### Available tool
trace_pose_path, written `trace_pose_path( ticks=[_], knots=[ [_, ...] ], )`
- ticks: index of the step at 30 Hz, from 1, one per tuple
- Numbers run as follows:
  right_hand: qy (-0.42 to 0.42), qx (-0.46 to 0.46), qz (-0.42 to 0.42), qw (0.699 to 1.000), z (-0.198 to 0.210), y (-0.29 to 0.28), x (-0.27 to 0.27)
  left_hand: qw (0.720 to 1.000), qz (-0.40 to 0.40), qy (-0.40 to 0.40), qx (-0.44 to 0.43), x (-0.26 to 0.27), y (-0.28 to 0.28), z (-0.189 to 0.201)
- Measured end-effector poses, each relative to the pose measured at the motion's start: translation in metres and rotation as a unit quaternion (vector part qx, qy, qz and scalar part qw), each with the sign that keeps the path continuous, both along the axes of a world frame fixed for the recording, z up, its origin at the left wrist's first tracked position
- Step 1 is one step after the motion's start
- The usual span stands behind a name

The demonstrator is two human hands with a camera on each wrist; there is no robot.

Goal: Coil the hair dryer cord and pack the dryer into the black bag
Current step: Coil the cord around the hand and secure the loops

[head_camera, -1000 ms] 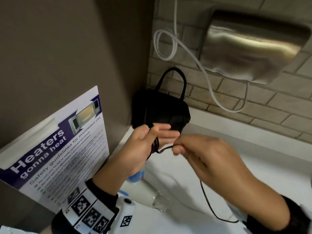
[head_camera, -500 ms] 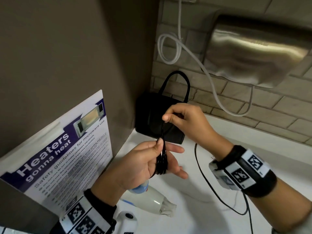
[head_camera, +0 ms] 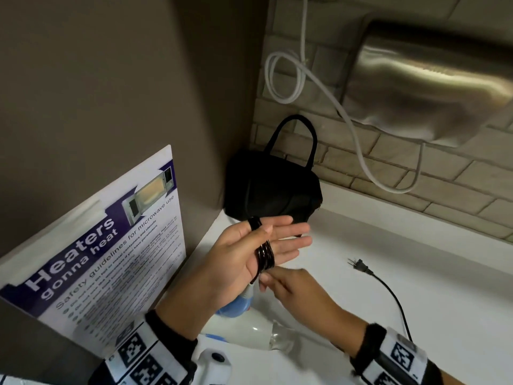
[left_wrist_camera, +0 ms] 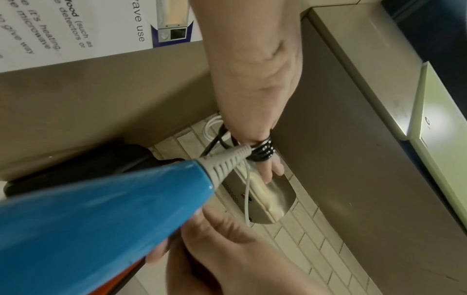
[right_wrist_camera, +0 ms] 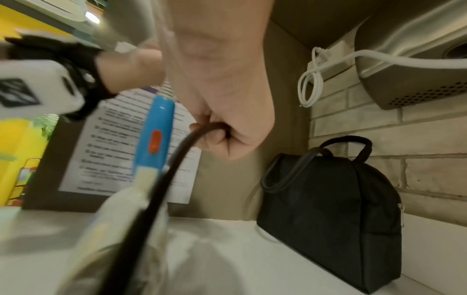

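Note:
The black cord (head_camera: 265,254) is wound in several turns round the straight fingers of my left hand (head_camera: 277,240), and the thumb lies over the coil. Just below it, my right hand (head_camera: 279,282) pinches the cord; the right wrist view shows the cord (right_wrist_camera: 171,169) running into its curled fingers (right_wrist_camera: 215,137). Under both hands is the hair dryer (head_camera: 244,326), with a white body and a blue handle (left_wrist_camera: 101,209). The cord's plug (head_camera: 359,264) lies on the white counter to the right. The black bag (head_camera: 274,190) stands upright in the corner behind my hands.
A microwave safety poster (head_camera: 111,259) leans on the left wall. A steel hand dryer (head_camera: 430,79) with a white cable (head_camera: 286,76) hangs on the brick wall above the bag. The white counter (head_camera: 416,273) stretches to the right.
My right hand has swung from up near the bag down under the left hand, carrying the cord round the fingers. The plug end now lies in view on the counter.

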State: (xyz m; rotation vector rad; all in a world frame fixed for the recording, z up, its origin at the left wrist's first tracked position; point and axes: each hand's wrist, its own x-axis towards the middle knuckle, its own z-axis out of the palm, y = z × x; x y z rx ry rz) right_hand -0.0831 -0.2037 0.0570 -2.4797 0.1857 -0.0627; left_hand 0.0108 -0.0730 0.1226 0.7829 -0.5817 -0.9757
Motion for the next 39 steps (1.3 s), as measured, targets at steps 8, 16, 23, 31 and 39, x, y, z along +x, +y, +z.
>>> trace_pose_path(
  ticks=[8, 16, 23, 31, 39],
  knots=[
    [-0.009, -0.097, -0.048, 0.994, 0.004, -0.011, -0.046, 0.999, 0.032, 0.004, 0.034, -0.003, -0.001, 0.006],
    [0.035, -0.132, -0.033, 0.990, 0.013, 0.003, -0.051, 0.999, 0.036, -0.019, 0.020, -0.005, -0.003, 0.005],
    [0.000, -0.212, -0.024, 0.977, 0.034, 0.051, -0.066, 0.993, 0.106, -0.033, 0.027, 0.002, -0.006, -0.004],
    [-0.111, -0.264, 0.013, 0.958, 0.118, 0.026, -0.076, 0.990, 0.103, -0.076, 0.064, -0.003, -0.010, -0.002],
    [-0.200, -0.267, 0.026, 0.942, 0.157, 0.007, -0.022, 0.978, 0.027, -0.169, 0.122, -0.016, -0.007, 0.005]
  ],
)
